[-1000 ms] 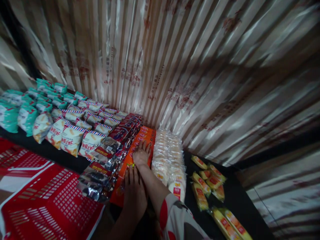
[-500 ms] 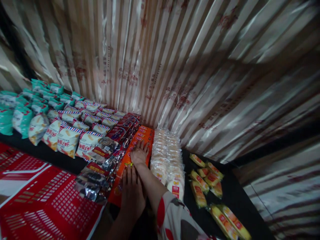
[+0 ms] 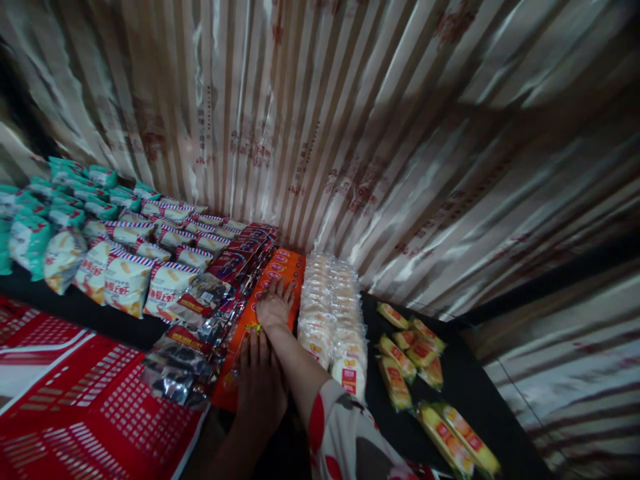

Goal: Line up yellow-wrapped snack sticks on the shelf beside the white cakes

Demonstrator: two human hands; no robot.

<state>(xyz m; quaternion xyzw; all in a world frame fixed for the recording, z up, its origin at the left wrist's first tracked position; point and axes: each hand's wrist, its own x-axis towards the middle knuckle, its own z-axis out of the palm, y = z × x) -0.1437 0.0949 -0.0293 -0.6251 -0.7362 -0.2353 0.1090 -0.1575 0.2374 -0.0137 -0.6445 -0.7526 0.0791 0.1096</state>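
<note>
My right hand [image 3: 275, 305] lies flat, fingers spread, on a row of orange packets [image 3: 285, 267] on a dark shelf. Just behind it, my left hand [image 3: 260, 387] rests flat with fingers stretched out on the near end of the same orange row. A row of dark foil packets [image 3: 200, 320] runs along the left of the orange ones. Clear packs of pale round biscuits [image 3: 330, 307] run along their right. Neither hand grips anything.
White striped snack bags [image 3: 125, 280] and teal bags [image 3: 30, 233] fill the shelf to the left. Yellow packets [image 3: 415, 353] lie scattered at the right on the black shelf surface [image 3: 465, 387]. A red plastic basket [image 3: 90, 407] sits at lower left. A striped curtain [image 3: 350, 133] hangs behind.
Both hands stay flat on the orange row. The view has drifted slightly, so everything sits a little lower left than before.
</note>
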